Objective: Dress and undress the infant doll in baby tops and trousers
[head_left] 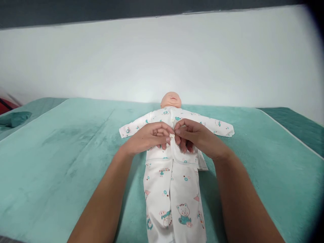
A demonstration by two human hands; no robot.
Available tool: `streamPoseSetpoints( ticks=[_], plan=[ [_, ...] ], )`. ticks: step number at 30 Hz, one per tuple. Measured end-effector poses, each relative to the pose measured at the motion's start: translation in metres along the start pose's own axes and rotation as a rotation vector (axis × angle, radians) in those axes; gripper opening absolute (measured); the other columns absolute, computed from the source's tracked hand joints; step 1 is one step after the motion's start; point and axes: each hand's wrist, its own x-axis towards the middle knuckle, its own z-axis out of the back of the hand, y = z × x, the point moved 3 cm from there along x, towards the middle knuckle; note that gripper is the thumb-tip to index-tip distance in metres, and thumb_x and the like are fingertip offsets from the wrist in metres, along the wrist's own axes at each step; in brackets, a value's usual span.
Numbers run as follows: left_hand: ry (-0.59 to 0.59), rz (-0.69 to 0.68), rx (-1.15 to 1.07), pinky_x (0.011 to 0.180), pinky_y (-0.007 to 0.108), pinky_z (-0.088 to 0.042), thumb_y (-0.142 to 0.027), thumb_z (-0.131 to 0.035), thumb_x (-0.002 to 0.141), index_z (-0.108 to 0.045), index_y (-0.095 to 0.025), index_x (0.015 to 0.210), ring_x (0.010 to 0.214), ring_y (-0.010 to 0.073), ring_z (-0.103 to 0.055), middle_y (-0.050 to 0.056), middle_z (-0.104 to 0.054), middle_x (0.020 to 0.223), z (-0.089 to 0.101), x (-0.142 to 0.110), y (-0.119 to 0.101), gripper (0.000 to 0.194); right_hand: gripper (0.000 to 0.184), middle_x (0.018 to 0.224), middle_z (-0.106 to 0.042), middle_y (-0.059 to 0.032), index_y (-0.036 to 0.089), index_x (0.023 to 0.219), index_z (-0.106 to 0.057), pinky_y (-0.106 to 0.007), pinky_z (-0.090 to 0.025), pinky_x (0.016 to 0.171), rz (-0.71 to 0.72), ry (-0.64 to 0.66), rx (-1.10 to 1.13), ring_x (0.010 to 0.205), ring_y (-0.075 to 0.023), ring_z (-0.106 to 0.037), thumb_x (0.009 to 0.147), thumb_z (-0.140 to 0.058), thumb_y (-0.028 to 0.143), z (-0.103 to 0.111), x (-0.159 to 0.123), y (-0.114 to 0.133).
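A baby doll (pixel 171 100) lies on its back on a teal mat (pixel 63 152), head away from me, arms spread. It wears a white printed shirt (pixel 202 122) and matching white trousers (pixel 174 199) with cartoon animals. My left hand (pixel 149 136) and my right hand (pixel 194 135) meet over the doll's belly. Both pinch the shirt's front edges together at a small white button (pixel 172 135). The fingers of both hands are curled and closed on the fabric.
A white wall (pixel 162 57) rises behind the mat. A darker green cloth (pixel 15 118) lies at the far left, with something red (pixel 5 104) beyond it. A dark green surface (pixel 296 125) borders the mat on the right.
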Motion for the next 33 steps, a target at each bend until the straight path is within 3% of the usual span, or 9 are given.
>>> streamPoseSetpoints(
  ticks=[3, 6, 8, 11, 15, 19, 22, 27, 33],
  plan=[
    [0.086, 0.029, 0.075, 0.05, 0.019, -0.038, -0.034, -0.061, 0.091, -0.071, -0.017, 0.093, 0.059, 0.0074, -0.061, 0.004, -0.072, 0.084, 0.005, -0.007, -0.003, 0.02, 0.016, 0.07, -0.062, 0.0021, 0.022, 0.093, -0.055, -0.021, -0.038, 0.043, 0.06, -0.133, -0.005, 0.051, -0.0109, -0.056, 0.094, -0.057, 0.037, 0.006, -0.001, 0.001],
    [0.142, 0.04, 0.068, 0.045, 0.021, -0.033, -0.04, -0.059, 0.092, -0.071, -0.014, 0.082, 0.053, 0.0073, -0.06, 0.007, -0.074, 0.084, 0.009, -0.01, 0.0, 0.03, 0.012, 0.068, -0.06, 0.0025, 0.021, 0.089, -0.057, -0.022, -0.042, 0.048, 0.145, -0.37, -0.053, 0.053, -0.0105, -0.055, 0.09, -0.06, 0.033, 0.015, 0.002, -0.001],
    [0.048, 0.013, 0.026, 0.042, 0.021, -0.03, -0.042, -0.06, 0.091, -0.07, -0.015, 0.081, 0.052, 0.0085, -0.06, 0.006, -0.073, 0.08, 0.012, -0.008, 0.003, 0.031, 0.01, 0.072, -0.062, 0.0016, 0.022, 0.087, -0.059, -0.025, -0.047, 0.055, 0.216, -0.577, -0.118, 0.059, -0.012, -0.058, 0.088, -0.06, 0.032, 0.02, 0.004, -0.004],
    [-0.248, -0.096, -0.007, 0.046, 0.022, -0.038, -0.043, -0.058, 0.091, -0.069, -0.017, 0.085, 0.058, 0.0105, -0.063, 0.005, -0.072, 0.082, 0.015, -0.002, 0.007, 0.029, 0.01, 0.093, -0.068, -0.0023, 0.023, 0.094, -0.063, -0.033, -0.054, 0.08, 0.353, -0.794, -0.28, 0.086, -0.0172, -0.065, 0.089, -0.058, 0.03, 0.019, 0.008, -0.008],
    [-0.529, -0.268, 0.123, 0.076, 0.028, -0.053, -0.042, -0.056, 0.094, -0.071, -0.021, 0.098, 0.095, 0.0167, -0.067, 0.005, -0.073, 0.105, 0.012, 0.005, 0.007, 0.026, 0.031, 0.134, -0.061, -0.0058, 0.024, 0.12, -0.063, -0.045, -0.038, 0.114, 0.422, -0.648, -0.516, 0.129, -0.0228, -0.053, 0.091, -0.054, 0.03, 0.006, 0.02, -0.014],
    [-0.46, -0.41, 0.343, 0.114, 0.037, -0.04, -0.037, -0.049, 0.098, -0.07, -0.026, 0.115, 0.13, 0.0185, -0.054, 0.003, -0.065, 0.131, 0.003, 0.012, 0.007, 0.029, 0.046, 0.153, -0.044, -0.003, 0.025, 0.139, -0.054, -0.046, -0.026, 0.123, 0.308, -0.482, -0.596, 0.146, -0.0229, -0.033, 0.095, -0.047, 0.034, 0.005, 0.028, -0.024],
    [-0.4, -0.444, 0.537, 0.119, 0.043, -0.034, -0.036, -0.047, 0.099, -0.068, -0.027, 0.12, 0.136, 0.0197, -0.049, 0.002, -0.063, 0.137, -0.002, 0.016, 0.01, 0.031, 0.053, 0.16, -0.033, -0.0009, 0.024, 0.149, -0.044, -0.046, -0.02, 0.125, 0.278, -0.42, -0.655, 0.151, -0.0211, -0.022, 0.097, -0.039, 0.033, 0.005, 0.027, -0.029],
    [-0.441, -0.468, 0.724, 0.119, 0.045, -0.034, -0.034, -0.045, 0.1, -0.065, -0.026, 0.121, 0.136, 0.0202, -0.048, 0.003, -0.061, 0.139, -0.006, 0.017, 0.012, 0.03, 0.057, 0.164, -0.02, 0.0036, 0.029, 0.157, -0.028, -0.051, -0.016, 0.126, 0.315, -0.398, -0.789, 0.154, -0.022, -0.009, 0.101, -0.035, 0.036, -0.013, 0.001, -0.035],
    [-0.385, -0.438, 0.744, 0.121, 0.047, -0.03, -0.036, -0.041, 0.101, -0.067, -0.027, 0.116, 0.144, 0.0215, -0.038, 0.0, -0.056, 0.145, -0.01, 0.014, 0.009, 0.031, 0.063, 0.166, -0.003, 0.0114, 0.044, 0.157, -0.014, -0.055, -0.014, 0.126, 0.201, -0.453, -0.571, 0.154, -0.0232, 0.0, 0.101, -0.043, 0.043, -0.048, -0.06, -0.059]
  ],
)
